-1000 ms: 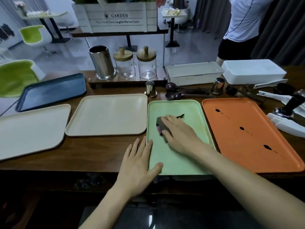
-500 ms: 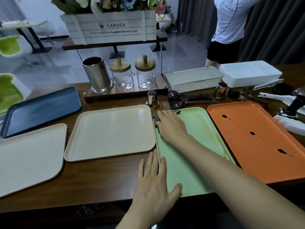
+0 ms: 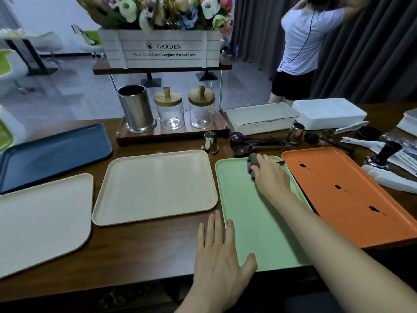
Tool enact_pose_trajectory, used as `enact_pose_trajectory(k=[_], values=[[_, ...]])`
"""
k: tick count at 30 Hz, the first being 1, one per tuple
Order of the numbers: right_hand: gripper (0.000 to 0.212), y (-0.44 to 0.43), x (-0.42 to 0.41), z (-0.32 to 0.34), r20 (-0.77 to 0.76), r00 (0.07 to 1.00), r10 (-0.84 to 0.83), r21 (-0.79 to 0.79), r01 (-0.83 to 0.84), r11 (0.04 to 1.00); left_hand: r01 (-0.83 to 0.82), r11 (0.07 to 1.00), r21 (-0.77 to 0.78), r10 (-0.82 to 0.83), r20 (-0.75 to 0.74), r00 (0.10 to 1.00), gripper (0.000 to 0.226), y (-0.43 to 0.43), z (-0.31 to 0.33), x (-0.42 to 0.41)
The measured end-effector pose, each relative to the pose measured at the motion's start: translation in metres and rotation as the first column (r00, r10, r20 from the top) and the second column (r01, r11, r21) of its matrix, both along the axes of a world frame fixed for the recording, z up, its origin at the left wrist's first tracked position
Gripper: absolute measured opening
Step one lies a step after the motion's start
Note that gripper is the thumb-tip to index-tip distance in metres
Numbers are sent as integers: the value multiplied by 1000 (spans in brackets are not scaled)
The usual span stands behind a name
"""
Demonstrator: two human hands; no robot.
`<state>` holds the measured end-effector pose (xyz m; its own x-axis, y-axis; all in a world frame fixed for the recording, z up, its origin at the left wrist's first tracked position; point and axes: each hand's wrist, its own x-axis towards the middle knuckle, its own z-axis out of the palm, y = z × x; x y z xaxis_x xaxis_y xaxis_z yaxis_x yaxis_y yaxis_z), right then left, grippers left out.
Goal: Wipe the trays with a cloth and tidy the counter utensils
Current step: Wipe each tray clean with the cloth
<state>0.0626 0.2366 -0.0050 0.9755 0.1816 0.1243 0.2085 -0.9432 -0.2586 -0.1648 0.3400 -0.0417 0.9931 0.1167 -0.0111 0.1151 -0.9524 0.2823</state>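
Note:
A pale green tray (image 3: 252,220) lies in front of me between a cream tray (image 3: 155,186) and an orange tray (image 3: 352,195) with dark smears. My right hand (image 3: 270,175) presses a small dark cloth (image 3: 253,162) against the green tray's far edge, fingers curled over it. My left hand (image 3: 222,256) lies flat with fingers straight on the wooden counter, thumb resting on the green tray's near left corner. Dark spoons (image 3: 243,144) and two small steel cups (image 3: 211,142) (image 3: 295,133) lie behind the trays.
A second cream tray (image 3: 40,220) and a navy tray (image 3: 54,154) lie at the left. A steel canister (image 3: 136,109), two glass jars (image 3: 169,111) and white boxes (image 3: 259,117) stand at the back. White utensils (image 3: 392,177) clutter the right. A person (image 3: 300,46) stands beyond the counter.
My right hand has slid the cloth from the green tray's middle to its far left corner, then right along the far edge. My left hand has stayed at the near corner.

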Motion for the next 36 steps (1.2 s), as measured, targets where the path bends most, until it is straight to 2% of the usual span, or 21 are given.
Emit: enact_pose_trajectory(k=[6, 10, 13, 15, 18, 22, 28, 32, 36], values=[[28, -18, 6, 10, 14, 999, -42, -78, 43, 996, 2, 1000, 13, -2, 32, 999, 84, 2, -3, 0], [24, -30, 6, 20, -30, 997, 66, -134, -70, 989, -14, 1000, 4, 14, 22, 1000, 83, 0, -1, 0], [16, -45, -20, 28, -107, 988, 109, -116, -122, 986, -13, 1000, 6, 13, 31, 999, 83, 1, -1, -1], [22, -62, -52, 34, -148, 978, 144, -117, -162, 980, -18, 1000, 12, 17, 46, 999, 85, 1, -2, 0], [44, -83, -102, 48, -246, 960, 134, -132, -171, 976, -27, 1000, -4, 27, 75, 997, 89, 0, -6, 1], [51, -106, -130, 37, -235, 958, 164, -109, -194, 975, 3, 1000, -4, -2, 52, 999, 98, 1, 2, 1], [52, -109, -76, 5, -231, 947, 224, -126, -257, 958, 34, 999, 4, -34, -27, 999, 96, 4, 11, -3], [37, -78, -14, 7, -208, 954, 218, -104, -243, 964, 34, 999, 31, -33, -46, 998, 96, 5, 11, -1], [33, -63, 17, 8, -191, 956, 224, -119, -249, 961, 12, 1000, 2, -12, -72, 997, 113, 4, 13, -1]])
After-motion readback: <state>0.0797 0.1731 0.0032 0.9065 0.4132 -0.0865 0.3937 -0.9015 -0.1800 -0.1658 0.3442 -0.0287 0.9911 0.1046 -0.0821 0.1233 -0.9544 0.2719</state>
